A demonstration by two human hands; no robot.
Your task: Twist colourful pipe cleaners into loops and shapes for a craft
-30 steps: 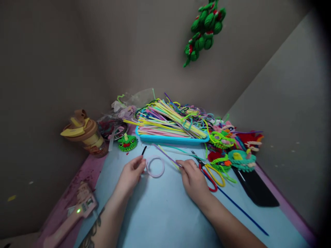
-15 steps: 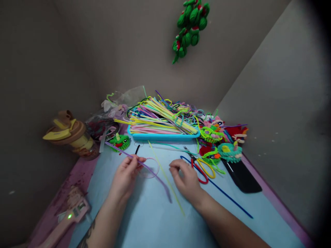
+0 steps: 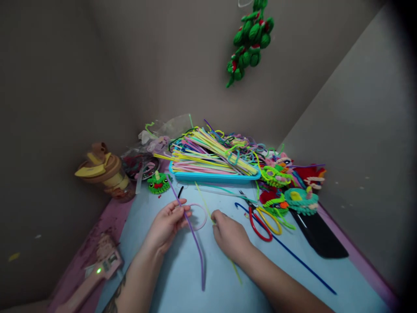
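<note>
Two bare hands in front of a blue tray (image 3: 215, 177), a purple pipe cleaner in the left, a yellow-green one at the right.

From my distant post I saw the left hand (image 3: 167, 221) nearer the purple pipe cleaner (image 3: 196, 240), its fingers closed in a pinch on its upper part; its long axis ran from near the tray's front left corner towards the wearer, bending near the low end. The yellow-green pipe cleaner (image 3: 203, 201) slanted away from the tray's front and passed beneath the right hand (image 3: 231, 232), whose fingers were curled; I could not tell whether they gripped it. A pale ring (image 3: 206, 215) lay before the tray, between the hands.
</note>
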